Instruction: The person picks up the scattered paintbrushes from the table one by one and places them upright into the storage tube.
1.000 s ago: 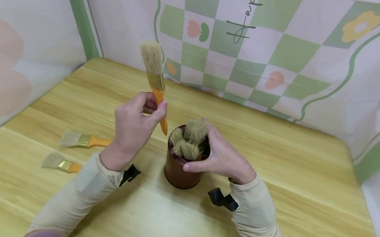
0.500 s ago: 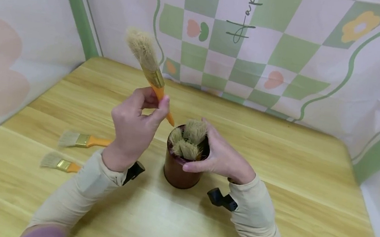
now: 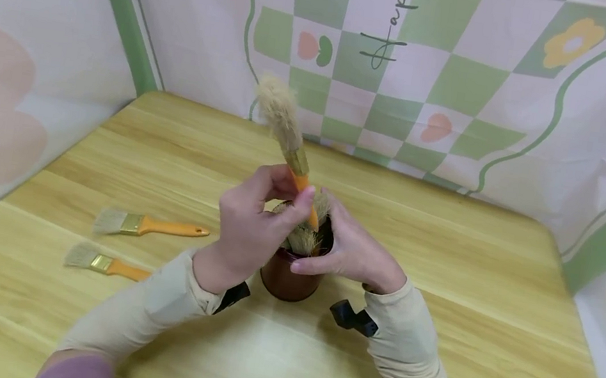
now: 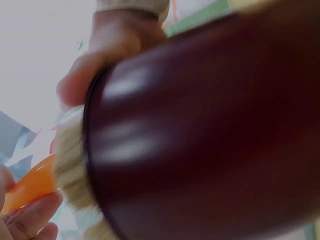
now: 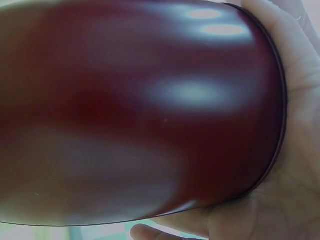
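My left hand (image 3: pixel 251 224) pinches the orange handle of a paintbrush (image 3: pixel 284 115), its pale bristles pointing up and leaning left. The handle's lower end is over the mouth of a dark red-brown cylindrical cup (image 3: pixel 290 283). Bristle heads of other brushes (image 3: pixel 302 242) poke up inside the cup, partly covered by my left hand. My right hand (image 3: pixel 358 252) grips the cup's rim from the right, thumb in front. In the left wrist view the orange handle (image 4: pixel 32 182) appears between fingers beside the cup's rim. Glossy cup wall (image 5: pixel 150 110) fills most of the right wrist view.
Two flat paintbrushes lie on the wooden table (image 3: pixel 490 344) at left: one (image 3: pixel 158 227) farther back, another (image 3: pixel 100 262) nearer, its handle end hidden by the left sleeve. A patterned cloth (image 3: pixel 408 100) hangs behind the table. Black wrist mounts (image 3: pixel 354 318) project under both wrists.
The left hand has carried the paintbrush to the right, from beside the cup to over its mouth. More of the rear table brush's handle now shows. The right hand and cup stay put.
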The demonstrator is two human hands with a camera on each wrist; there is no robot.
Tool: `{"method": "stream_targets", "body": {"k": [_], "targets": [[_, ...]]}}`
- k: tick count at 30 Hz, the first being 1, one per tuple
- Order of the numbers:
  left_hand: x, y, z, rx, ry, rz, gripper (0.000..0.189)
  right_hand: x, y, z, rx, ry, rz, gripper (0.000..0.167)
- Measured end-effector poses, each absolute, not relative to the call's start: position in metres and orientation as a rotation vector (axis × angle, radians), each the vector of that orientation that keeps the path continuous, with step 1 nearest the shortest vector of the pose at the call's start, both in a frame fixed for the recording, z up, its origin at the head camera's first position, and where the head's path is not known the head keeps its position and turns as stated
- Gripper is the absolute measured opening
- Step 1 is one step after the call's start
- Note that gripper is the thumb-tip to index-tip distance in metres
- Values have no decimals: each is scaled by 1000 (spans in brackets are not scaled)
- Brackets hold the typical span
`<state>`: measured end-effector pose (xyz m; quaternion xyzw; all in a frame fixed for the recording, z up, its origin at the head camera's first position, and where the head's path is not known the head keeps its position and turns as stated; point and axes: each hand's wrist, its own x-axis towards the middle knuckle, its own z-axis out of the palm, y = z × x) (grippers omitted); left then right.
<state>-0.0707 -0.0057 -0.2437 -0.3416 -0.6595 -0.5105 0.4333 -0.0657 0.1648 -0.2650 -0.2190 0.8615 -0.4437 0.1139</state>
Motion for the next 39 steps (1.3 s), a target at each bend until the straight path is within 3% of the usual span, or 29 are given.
{"method": "stream_targets", "body": {"k": [24,29,34,39], "targets": [[-73,12,-265,-914,-1728,-1093,22,-68,162,-269,-833,2517,-1362,74],[-72,11,-268,-901,-1754,-1051,27,-69,162,-270,-878,2482,-1384,78],[-72,7,-269,-856,-1787,-935,57,-69,162,-268,-823,2441,-1434,93],[-71,-3,-261,-862,-1854,-1009,69,-67,163,-267,-723,2442,-1415,98]]}}
